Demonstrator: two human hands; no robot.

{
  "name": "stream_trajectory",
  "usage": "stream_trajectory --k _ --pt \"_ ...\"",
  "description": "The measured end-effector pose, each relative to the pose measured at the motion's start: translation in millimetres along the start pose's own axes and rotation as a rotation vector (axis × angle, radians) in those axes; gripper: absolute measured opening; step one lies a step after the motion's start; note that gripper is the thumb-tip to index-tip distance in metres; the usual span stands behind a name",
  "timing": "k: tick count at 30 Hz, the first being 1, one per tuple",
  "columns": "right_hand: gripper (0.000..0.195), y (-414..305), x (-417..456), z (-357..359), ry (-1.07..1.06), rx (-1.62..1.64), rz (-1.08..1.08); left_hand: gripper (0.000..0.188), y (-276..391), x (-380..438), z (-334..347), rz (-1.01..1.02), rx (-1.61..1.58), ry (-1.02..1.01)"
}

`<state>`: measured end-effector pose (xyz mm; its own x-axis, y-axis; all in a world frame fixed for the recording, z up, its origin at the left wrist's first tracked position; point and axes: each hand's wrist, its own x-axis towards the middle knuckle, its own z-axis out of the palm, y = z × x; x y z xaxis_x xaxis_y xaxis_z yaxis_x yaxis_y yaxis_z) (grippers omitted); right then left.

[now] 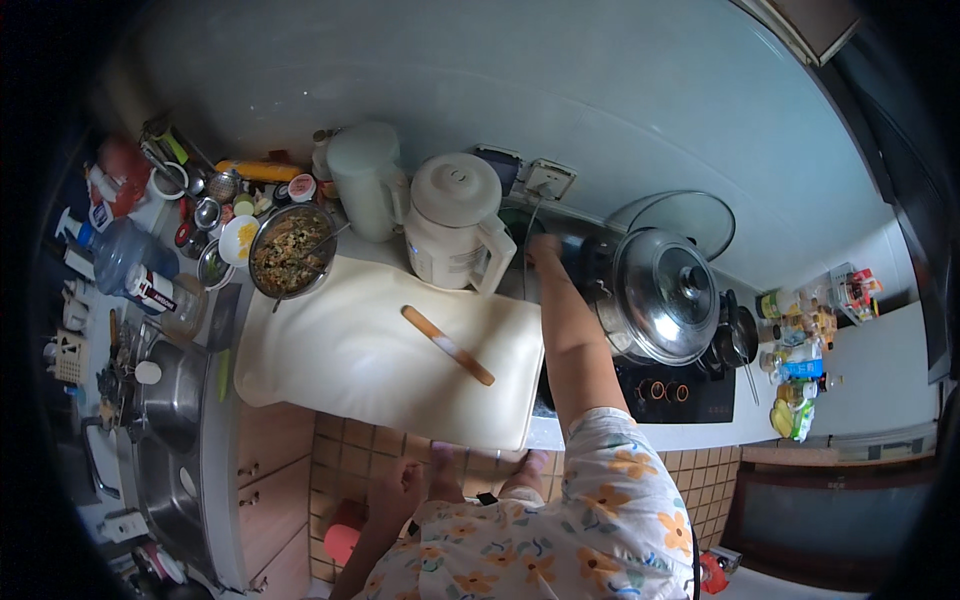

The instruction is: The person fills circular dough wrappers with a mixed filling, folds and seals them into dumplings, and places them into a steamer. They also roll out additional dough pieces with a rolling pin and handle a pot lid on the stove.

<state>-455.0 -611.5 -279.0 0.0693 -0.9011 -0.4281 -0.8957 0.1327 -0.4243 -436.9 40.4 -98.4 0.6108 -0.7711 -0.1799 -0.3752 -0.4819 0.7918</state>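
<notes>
My right hand (544, 247) reaches far across the counter, past the steamer pot, to a dark object (517, 225) by the wall. Its fingers are small and shadowed, so its grip is unclear. My left hand (397, 486) hangs low in front of the counter, fingers curled in, with nothing visible in it. Between my arms lies a large cream-coloured mat or board (352, 352) with raised, wavy edges. A wooden rolling pin (448, 346), whitish at its middle, rests diagonally on it. A metal bowl of chopped filling (292, 251) stands at the mat's back left corner, utensils in it.
Two pale lidded jugs (454, 225) stand behind the mat. The steamer pot's metal lid (667, 296) rises close to my right arm; a glass lid (694, 217) leans behind it. Left are a double sink (172, 397) and a water jug (135, 259). Bottles (799, 367) line the right end.
</notes>
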Motion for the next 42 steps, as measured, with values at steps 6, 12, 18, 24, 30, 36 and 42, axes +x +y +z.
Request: stream_trajectory --k 6,12,18,24,30,36,42 --pt "0.015 -30 -69 -15 -0.004 0.51 0.21 0.019 -5 2 5 0.005 0.017 -0.035" --pt "0.036 -10 -142 -36 0.182 0.027 -0.084 0.017 15 13 -9 0.059 0.008 -0.039" --pt "0.036 31 -140 -9 0.236 0.025 -0.082 0.017 38 22 -16 0.015 -0.013 -0.104" --pt "0.025 4 -153 1 0.19 0.075 -0.062 0.015 49 29 -24 0.062 0.026 -0.089" --pt "0.017 -3 -138 20 0.023 0.388 0.075 0.017 31 26 -20 0.026 -0.015 -0.034" --pt "0.023 19 -98 29 -0.002 0.035 -0.108 0.018 25 28 -8 -0.002 -0.081 -0.144" --pt "0.025 15 -238 -3 0.373 0.193 -0.333 0.016 65 26 -16 0.108 0.021 -0.139"
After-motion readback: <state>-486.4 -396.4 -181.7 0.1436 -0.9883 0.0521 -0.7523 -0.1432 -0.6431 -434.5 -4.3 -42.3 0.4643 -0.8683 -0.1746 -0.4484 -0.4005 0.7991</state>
